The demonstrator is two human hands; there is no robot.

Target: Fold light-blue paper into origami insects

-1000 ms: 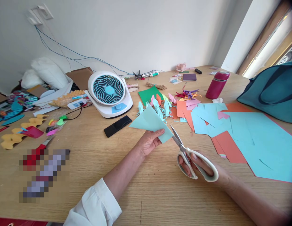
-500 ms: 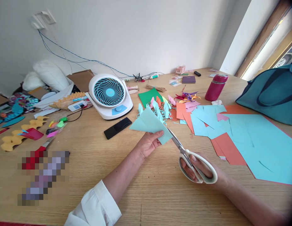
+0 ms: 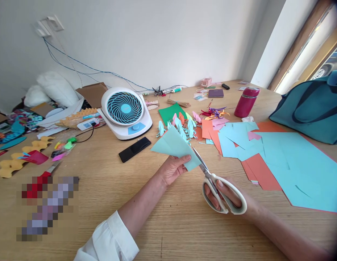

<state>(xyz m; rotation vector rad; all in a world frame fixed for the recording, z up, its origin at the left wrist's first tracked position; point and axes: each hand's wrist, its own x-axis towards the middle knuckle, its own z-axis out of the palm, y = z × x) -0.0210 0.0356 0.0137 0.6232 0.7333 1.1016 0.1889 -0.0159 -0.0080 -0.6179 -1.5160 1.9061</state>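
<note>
Between the thumb and fingers of my left hand [image 3: 174,168] is a folded piece of light-blue paper [image 3: 171,143], held above the table with a point toward the left. My right hand [image 3: 225,194] has its fingers through the loops of white-handled scissors [image 3: 208,175]. Their metal blades point up and left, right at the paper's right edge. Whether they are cutting into it I cannot tell. Behind the paper lie several small folded light-blue paper shapes [image 3: 190,127] with fringed ends, partly hidden by it.
Light-blue sheets [image 3: 282,159] and orange paper [image 3: 263,174] spread over the right side, near a magenta bottle [image 3: 246,102] and a teal bag [image 3: 312,112]. A white fan [image 3: 130,134] and a black phone-like slab [image 3: 134,149] stand left of the paper. Red-handled scissors [image 3: 46,174] lie far left.
The camera view has shifted slightly. The scissors and my right hand sit a little nearer the folded paper. My left hand keeps the same hold.
</note>
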